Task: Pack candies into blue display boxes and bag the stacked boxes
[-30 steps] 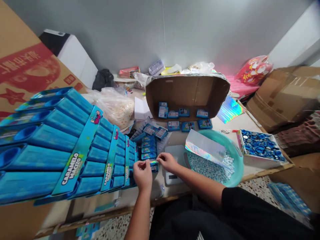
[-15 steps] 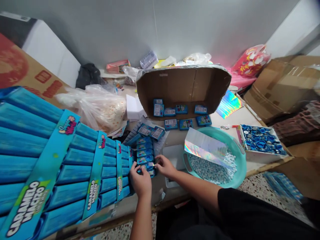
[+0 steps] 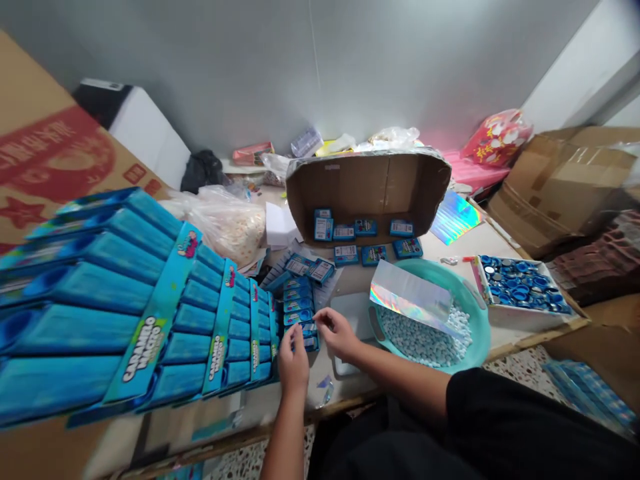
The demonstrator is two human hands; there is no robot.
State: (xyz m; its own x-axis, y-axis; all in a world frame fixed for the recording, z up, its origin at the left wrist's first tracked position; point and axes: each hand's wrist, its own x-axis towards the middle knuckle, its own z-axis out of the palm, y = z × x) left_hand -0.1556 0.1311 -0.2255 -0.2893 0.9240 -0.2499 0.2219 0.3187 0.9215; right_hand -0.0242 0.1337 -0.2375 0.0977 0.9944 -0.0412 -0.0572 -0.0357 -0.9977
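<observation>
The person is working at the near end of a column of little blue packets (image 3: pixel 299 301) lying on the desk (image 3: pixel 450 248), just beside the big stack of blue "Caramelo Macizo" display cartons (image 3: pixel 150 320). Both hands are meeting on the nearest one, a small blue printed cardboard box (image 3: pixel 307 332), which is lying at the foot of that column, touching the packet above it. The right hand (image 3: pixel 341 333) is pinching its thumb and forefinger nearly closed on the box's right end, its other fingers curling loosely above a flat white scale (image 3: pixel 351 308). The left hand (image 3: pixel 293 360) is reaching up to the box's left end with its fingers bent; its back is hiding the fingertips, so whether they are gripping or only steadying cannot be told. Judging from this, the step in hand is the seating or squaring of this box into line. The next move is calling for a light, level touch, so that the neighbouring packets are not being nudged out of their row. To the right, a round teal plastic basin (image 3: pixel 481 313) of pale pellets is sitting under a holographic foil sheet (image 3: pixel 410 293).
</observation>
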